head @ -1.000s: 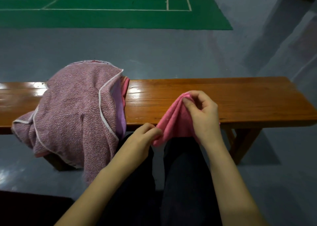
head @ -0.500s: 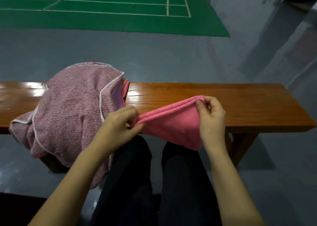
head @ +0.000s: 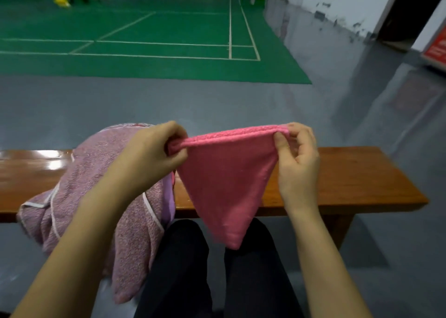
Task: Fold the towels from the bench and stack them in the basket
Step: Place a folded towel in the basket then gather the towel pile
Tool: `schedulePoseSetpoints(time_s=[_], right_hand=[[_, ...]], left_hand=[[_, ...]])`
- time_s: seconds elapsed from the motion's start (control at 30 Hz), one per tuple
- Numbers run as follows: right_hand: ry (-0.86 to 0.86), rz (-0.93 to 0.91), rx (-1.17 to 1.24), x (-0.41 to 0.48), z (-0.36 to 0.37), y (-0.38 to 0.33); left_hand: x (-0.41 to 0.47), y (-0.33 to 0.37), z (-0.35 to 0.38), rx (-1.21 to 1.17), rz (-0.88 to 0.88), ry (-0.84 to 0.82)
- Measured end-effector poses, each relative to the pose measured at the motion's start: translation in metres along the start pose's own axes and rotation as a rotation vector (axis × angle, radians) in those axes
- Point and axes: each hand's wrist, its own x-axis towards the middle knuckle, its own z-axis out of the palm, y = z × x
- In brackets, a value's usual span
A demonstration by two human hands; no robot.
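Head view: the small pink terry towel [head: 229, 185], lower before, is now raised and stretched between the pinching left hand [head: 154, 153] and right hand [head: 295, 158], hanging below the fingers, ready for folding.

The bench [head: 350, 172] runs off at nine o'clock; the mauve towel [head: 101, 172] hides whatever sits beneath; the left hand [head: 147, 153] covers its top.

Dim, cool indoor light leaves white glare on the glossy wooden bench [head: 350, 172] at left, while wide-angle distortion bends and softly blurs the edges.
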Motion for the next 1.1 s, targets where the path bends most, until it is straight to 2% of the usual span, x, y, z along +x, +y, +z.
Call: schedulePoseSetpoints(time_s=[0.17,0.27,0.4,0.53,0.7,0.8,0.9,1.1], right_hand=[[-0.111,0.14,0.19,0.001,0.001,-0.025],[-0.095,0.18,0.268,0.007,0.001,-0.029],[-0.119,0.258,0.29,0.019,0.004,-0.015],[-0.125,0.311,0.222,0.046,0.018,0.002],[-0.055,0.157,0.227,0.099,0.027,-0.032],[-0.057,0.092,0.249,0.109,0.024,-0.048],[-0.088,0.154,0.225,0.088,0.02,-0.026],[-0.118,0.425,0.197,-0.012,0.015,0.084]], left_hand=[[-0.006,0.01,0.002,-0.62,-0.21,0.132],[-0.01,0.015,0.007,-0.857,-0.265,0.214],[-0.002,0.008,0.019,-0.771,-0.201,0.227],[0.027,-0.002,0.028,-0.732,-0.252,0.237],[0.083,0.009,-0.003,-0.732,-0.17,0.387],[0.093,0.011,-0.015,-0.687,-0.101,0.411],[0.072,0.006,0.006,-0.649,-0.118,0.365],[-0.019,-0.038,0.108,-0.576,-0.251,0.145]])
